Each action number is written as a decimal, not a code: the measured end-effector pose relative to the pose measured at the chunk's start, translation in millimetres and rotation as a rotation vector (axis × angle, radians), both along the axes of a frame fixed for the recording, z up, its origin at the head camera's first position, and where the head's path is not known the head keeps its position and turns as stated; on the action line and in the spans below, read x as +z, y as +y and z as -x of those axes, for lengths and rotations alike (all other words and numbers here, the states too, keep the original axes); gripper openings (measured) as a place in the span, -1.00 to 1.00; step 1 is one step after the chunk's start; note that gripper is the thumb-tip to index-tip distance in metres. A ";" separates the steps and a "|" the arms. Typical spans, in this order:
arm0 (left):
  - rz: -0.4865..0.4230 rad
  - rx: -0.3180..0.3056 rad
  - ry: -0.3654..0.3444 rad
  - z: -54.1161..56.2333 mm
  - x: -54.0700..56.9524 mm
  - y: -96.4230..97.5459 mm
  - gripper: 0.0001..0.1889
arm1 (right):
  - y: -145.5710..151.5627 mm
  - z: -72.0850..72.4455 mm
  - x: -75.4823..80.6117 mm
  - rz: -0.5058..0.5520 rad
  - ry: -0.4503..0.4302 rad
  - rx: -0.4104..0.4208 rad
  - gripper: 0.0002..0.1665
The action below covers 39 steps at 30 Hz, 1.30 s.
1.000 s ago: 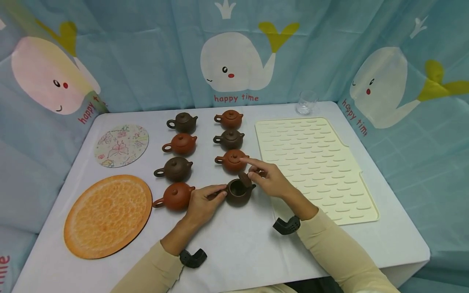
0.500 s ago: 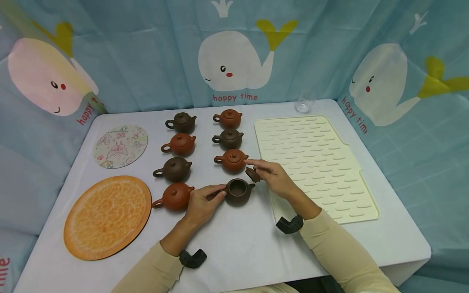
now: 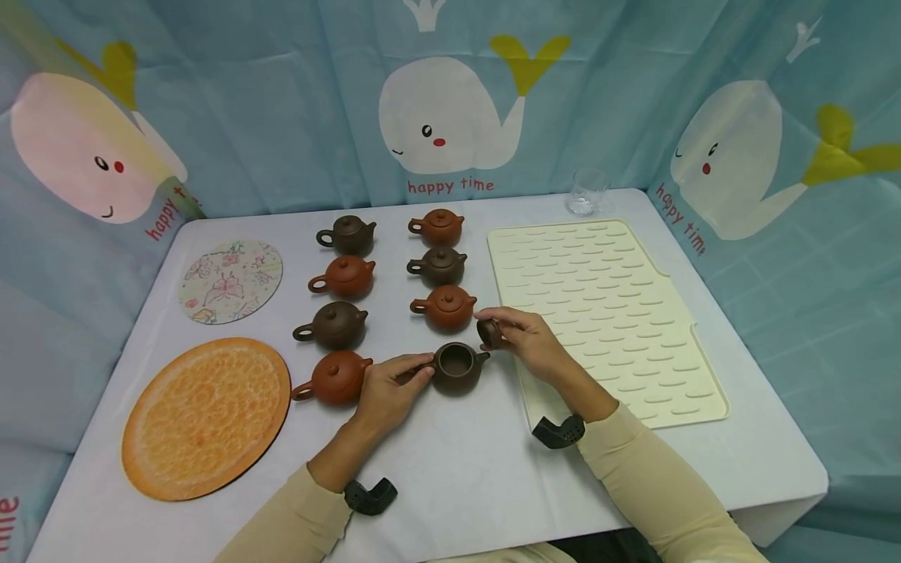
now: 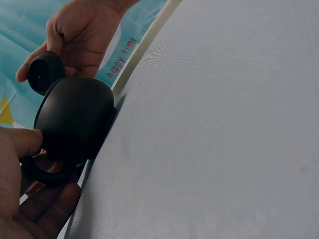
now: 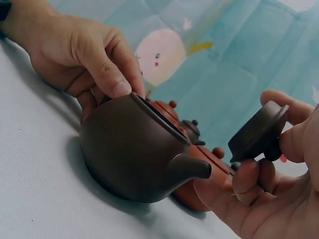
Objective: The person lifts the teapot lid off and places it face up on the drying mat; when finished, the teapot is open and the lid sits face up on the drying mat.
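Observation:
A dark brown teapot [image 3: 457, 381] stands uncovered on the white cloth, its round mouth facing up and its spout to the right. My left hand [image 3: 390, 395] holds it by the handle; in the left wrist view the thumb lies near the top of the handle [image 4: 47, 174] and the fingers pass below. My right hand [image 3: 531, 344] pinches the teapot's dark lid [image 3: 489, 334] up and right of the mouth. The right wrist view shows the lid [image 5: 256, 132] tipped on its side, its knob toward the palm, apart from the teapot [image 5: 124, 149].
Reddish and dark lidded teapots stand in two columns, a reddish teapot [image 3: 450, 307] just behind and another reddish teapot [image 3: 339, 379] beside my left hand. A cream ridged mat [image 3: 598, 313] lies right. Left are an orange round mat [image 3: 204, 418] and a floral mat [image 3: 231, 281]. A clear glass [image 3: 586, 195] stands behind.
My right hand has moved the lid from over the teapot's mouth to the right and turned it on its side. My left hand stays on the handle.

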<state>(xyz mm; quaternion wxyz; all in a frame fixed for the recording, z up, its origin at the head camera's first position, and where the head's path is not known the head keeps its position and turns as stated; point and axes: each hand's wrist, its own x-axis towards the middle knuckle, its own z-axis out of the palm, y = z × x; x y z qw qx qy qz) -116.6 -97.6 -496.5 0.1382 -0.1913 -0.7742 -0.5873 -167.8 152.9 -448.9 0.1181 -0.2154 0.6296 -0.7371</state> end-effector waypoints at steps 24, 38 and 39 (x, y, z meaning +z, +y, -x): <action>0.067 0.013 -0.019 -15.3 39.8 4.6 -0.76 | 14.0 2.9 -5.0 0.464 -0.136 0.177 -0.62; 0.038 0.005 -0.004 -11.8 36.7 5.3 -0.76 | 15.7 2.5 0.2 0.122 -0.205 -0.126 -0.66; 0.038 0.005 -0.004 -11.9 36.7 5.4 -0.76 | 15.6 3.2 0.6 0.111 -0.227 -0.152 -0.60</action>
